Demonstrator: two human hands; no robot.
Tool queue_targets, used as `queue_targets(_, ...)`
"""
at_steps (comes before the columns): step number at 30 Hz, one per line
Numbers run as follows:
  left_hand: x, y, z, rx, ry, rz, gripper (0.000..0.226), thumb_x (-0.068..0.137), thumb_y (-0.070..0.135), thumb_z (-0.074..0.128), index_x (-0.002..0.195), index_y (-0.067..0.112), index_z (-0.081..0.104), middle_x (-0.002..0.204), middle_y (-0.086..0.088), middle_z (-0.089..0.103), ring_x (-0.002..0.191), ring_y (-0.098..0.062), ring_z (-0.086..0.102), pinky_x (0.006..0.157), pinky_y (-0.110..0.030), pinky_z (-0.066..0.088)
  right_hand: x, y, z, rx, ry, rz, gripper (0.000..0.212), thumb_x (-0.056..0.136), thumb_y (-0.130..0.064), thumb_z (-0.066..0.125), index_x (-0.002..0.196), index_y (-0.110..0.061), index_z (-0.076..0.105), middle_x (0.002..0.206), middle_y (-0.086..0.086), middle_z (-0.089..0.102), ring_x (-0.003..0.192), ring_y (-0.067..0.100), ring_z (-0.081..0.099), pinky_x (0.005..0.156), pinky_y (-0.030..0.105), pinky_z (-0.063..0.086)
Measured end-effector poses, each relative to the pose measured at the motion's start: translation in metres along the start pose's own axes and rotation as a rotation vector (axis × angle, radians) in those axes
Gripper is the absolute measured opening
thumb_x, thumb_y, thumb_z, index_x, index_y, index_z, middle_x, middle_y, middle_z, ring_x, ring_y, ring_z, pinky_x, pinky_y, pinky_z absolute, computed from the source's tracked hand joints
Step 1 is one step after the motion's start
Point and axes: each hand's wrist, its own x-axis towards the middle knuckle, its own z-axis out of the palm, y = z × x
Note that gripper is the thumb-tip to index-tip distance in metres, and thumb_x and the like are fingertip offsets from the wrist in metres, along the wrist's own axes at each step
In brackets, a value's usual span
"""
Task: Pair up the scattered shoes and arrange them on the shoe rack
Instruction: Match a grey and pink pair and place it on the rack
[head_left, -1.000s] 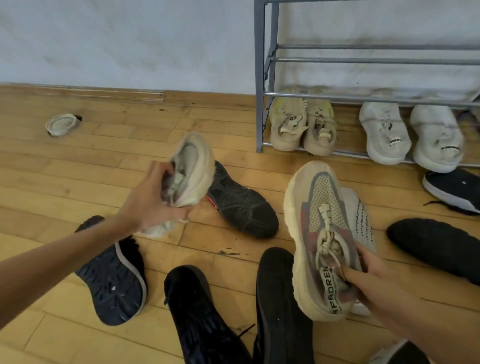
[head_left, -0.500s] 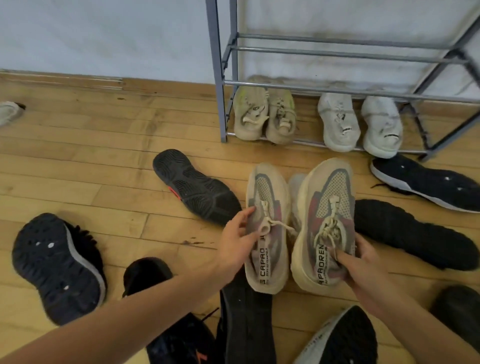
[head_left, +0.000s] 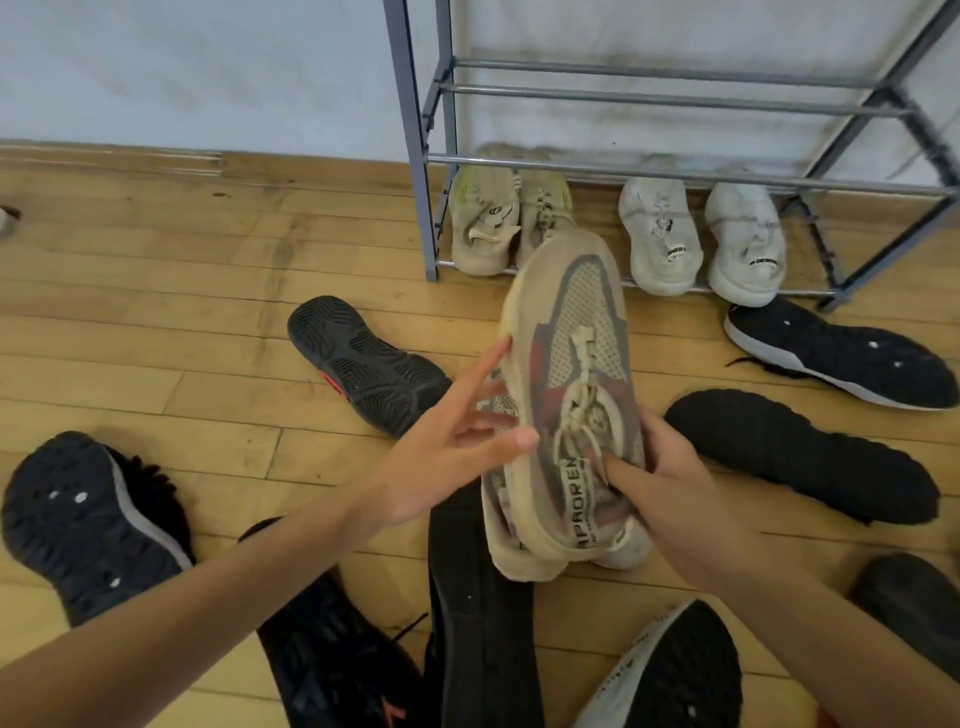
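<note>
A beige mesh sneaker (head_left: 571, 322) with grey and red panels is held toe-up over the floor, and its mate (head_left: 506, 551) lies stacked under it, mostly hidden. My right hand (head_left: 670, 488) grips the stacked pair at the heel, thumb in the top shoe's opening. My left hand (head_left: 447, 457) rests against the left side of the pair with its fingers spread, holding nothing. The grey metal shoe rack (head_left: 410, 156) stands just beyond; its bottom tier holds a beige-green pair (head_left: 485, 228) and a white pair (head_left: 660, 234).
Several black shoes lie scattered on the wooden floor: one sole-up (head_left: 363, 364) left of my hands, one at far left (head_left: 78, 519), two to the right (head_left: 800, 452) (head_left: 841, 353), others near the bottom edge (head_left: 478, 623). The rack's upper tiers are bare bars.
My left hand brought the second beige sneaker across beside the first; the two are now stacked in my right hand. My left hand has let go and spread its fingers.
</note>
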Motion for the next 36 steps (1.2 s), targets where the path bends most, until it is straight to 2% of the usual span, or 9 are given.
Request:
queue_targets(5,-0.003,-0.004,-0.018,-0.069,-0.022,-0.032,0.076,0.087,-0.005,0.058,0.142,0.039,0.030,0.118,-0.012,0.068,0.101,-0.024,0.068,0.081,-0.037,0.057,0.019,0.002,0.042,-0.090,-0.168,0.064,0.042,0.090,-0.011,0.058,0.128,-0.027,0.049,0.117,-0.003,0.067,0.109,0.017,0.064,0.091,0.042,0.055)
queue_targets(10,-0.002,-0.025,-0.056,-0.107,0.087,-0.168,0.076,0.083,-0.007,0.061,0.135,0.043,0.039,0.119,-0.010,0.062,0.098,-0.026,0.069,0.077,-0.047,0.059,0.050,-0.001,0.028,-0.473,-0.198,0.112,0.058,0.088,-0.044,0.056,0.141,-0.029,0.040,0.137,0.000,0.050,0.124,0.017,0.049,0.106,0.037,0.039)
queue_targets(12,-0.003,-0.034,-0.069,-0.170,0.141,-0.197,0.078,0.083,-0.010,0.060,0.134,0.044,0.039,0.121,-0.013,0.058,0.097,-0.026,0.070,0.075,-0.045,0.059,0.056,0.004,0.016,-0.764,-0.092,0.091,0.067,0.085,-0.048,0.060,0.144,-0.026,0.036,0.140,0.004,0.045,0.124,0.019,0.047,0.100,0.034,0.042)
queue_targets(16,-0.011,-0.056,-0.082,-0.156,0.100,-0.311,0.083,0.083,-0.011,0.058,0.141,0.043,0.032,0.124,-0.013,0.056,0.104,-0.028,0.066,0.079,-0.045,0.058,0.042,0.039,0.028,-0.945,-0.252,0.191,0.096,0.072,-0.049,0.071,0.148,-0.036,0.015,0.149,0.004,0.031,0.134,0.025,0.036,0.105,0.036,0.038)
queue_targets(19,-0.015,-0.071,-0.079,-0.073,0.028,-0.404,0.086,0.083,-0.004,0.062,0.143,0.046,0.026,0.126,-0.002,0.060,0.109,-0.022,0.064,0.084,-0.041,0.057,0.049,0.046,0.038,-0.847,-0.262,0.293,0.107,0.071,-0.035,0.072,0.150,-0.035,0.000,0.152,0.002,0.030,0.138,0.026,0.031,0.107,0.031,0.034)
queue_targets(24,-0.013,-0.070,-0.081,-0.056,0.006,-0.459,0.088,0.083,0.001,0.066,0.143,0.048,0.024,0.124,-0.001,0.064,0.110,-0.019,0.065,0.086,-0.037,0.054,0.053,0.033,0.031,-0.428,-0.279,0.362,0.099,0.073,-0.005,0.076,0.149,-0.033,0.019,0.151,0.003,0.031,0.132,0.023,0.038,0.099,0.032,0.040)
queue_targets(28,-0.022,-0.050,-0.087,-0.119,-0.002,-0.427,0.093,0.075,-0.001,0.070,0.142,0.048,0.028,0.129,-0.005,0.061,0.114,-0.025,0.063,0.098,-0.051,0.048,0.025,0.030,0.014,-0.355,-0.232,0.162,0.101,0.072,0.005,0.075,0.146,-0.037,0.021,0.128,-0.008,0.051,0.112,0.006,0.058,0.091,0.030,0.054)
queue_targets(32,-0.037,0.011,-0.083,-0.129,0.001,-0.311,0.093,0.077,-0.011,0.066,0.143,0.044,0.028,0.126,-0.012,0.059,0.109,-0.029,0.065,0.085,-0.046,0.055,-0.017,-0.026,-0.011,-0.307,-0.195,-0.068,0.100,0.075,0.006,0.073,0.144,-0.043,0.018,0.126,-0.021,0.048,0.099,-0.016,0.058,0.075,0.014,0.053)
queue_targets(36,-0.062,0.099,-0.062,-0.041,-0.074,-0.169,0.094,0.073,-0.010,0.068,0.139,0.046,0.031,0.128,-0.017,0.058,0.109,-0.031,0.064,0.086,-0.048,0.055,-0.060,-0.104,-0.022,-0.431,-0.147,-0.256,0.105,0.073,0.000,0.076,0.147,-0.039,0.014,0.145,-0.007,0.038,0.115,-0.007,0.053,0.093,0.021,0.049)
